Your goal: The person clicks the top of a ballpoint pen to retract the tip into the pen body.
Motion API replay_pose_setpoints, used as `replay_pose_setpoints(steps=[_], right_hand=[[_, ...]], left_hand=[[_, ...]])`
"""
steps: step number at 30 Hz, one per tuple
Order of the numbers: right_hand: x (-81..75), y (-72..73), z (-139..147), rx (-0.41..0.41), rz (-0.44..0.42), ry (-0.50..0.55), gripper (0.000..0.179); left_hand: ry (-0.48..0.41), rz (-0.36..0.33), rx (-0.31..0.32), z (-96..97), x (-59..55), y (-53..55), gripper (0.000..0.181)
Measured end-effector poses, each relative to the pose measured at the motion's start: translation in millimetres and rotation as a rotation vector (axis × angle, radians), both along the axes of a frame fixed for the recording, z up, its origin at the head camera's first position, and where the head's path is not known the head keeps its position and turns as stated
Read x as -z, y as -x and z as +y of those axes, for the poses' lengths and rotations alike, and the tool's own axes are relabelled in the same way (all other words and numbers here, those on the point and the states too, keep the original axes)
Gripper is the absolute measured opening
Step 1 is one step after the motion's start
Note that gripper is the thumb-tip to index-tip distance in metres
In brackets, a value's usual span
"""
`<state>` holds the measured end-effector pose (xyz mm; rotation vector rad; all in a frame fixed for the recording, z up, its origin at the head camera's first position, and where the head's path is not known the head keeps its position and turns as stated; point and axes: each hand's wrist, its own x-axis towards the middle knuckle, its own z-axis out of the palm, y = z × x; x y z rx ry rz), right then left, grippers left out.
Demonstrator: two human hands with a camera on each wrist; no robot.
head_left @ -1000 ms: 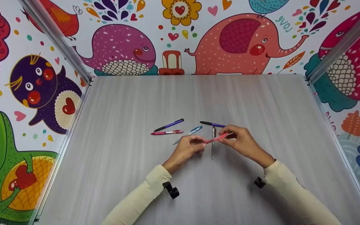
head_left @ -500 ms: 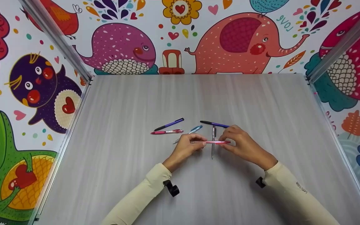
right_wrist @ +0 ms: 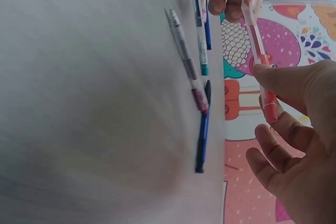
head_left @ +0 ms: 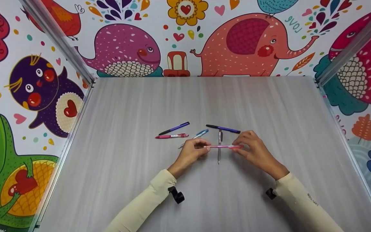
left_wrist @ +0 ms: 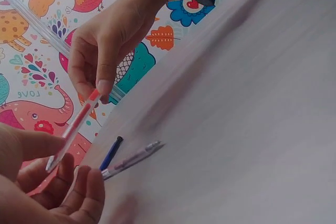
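pink pen (left_wrist: 80, 118): glossy clear plastic | tabletop (head_left: 124, 106): smooth, wood-grained | sleeves (head_left: 143, 200): matt cloth | corner posts (head_left: 60, 42): metal

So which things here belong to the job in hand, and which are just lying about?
In the job:
held pen
left hand
right hand

Lying about on the table, apparently:
left blue pen
right blue pen
red pen
pale blue pen
clear pen

A grey, wood-grained table (head_left: 134, 103) is enclosed at the back and both sides by white walls (head_left: 190, 46), which are printed with a purple whale (head_left: 124, 45), a coral elephant (head_left: 237, 61), a penguin (head_left: 40, 93) and a yellow flower (head_left: 173, 9), the rear corners being marked by slanting metal posts (head_left: 60, 42).
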<state>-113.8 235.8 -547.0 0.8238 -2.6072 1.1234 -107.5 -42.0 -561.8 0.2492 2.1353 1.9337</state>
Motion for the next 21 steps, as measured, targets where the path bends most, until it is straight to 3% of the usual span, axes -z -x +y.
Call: replay_pose_setpoints(steps=[9, 21], right_hand=[[15.5, -2.4, 15.3, 0.072, -0.075, 0.055, 0.027], [39.4, -2.5, 35.8, 0.194, -0.122, 0.03, 0.02]], left_hand=[[-0.009, -0.057, -0.043, -4.2, 3.3, -0.2, 0.025], [0.018, -0.038, -0.052, -6.1, 9.6, -0.6, 0.024]])
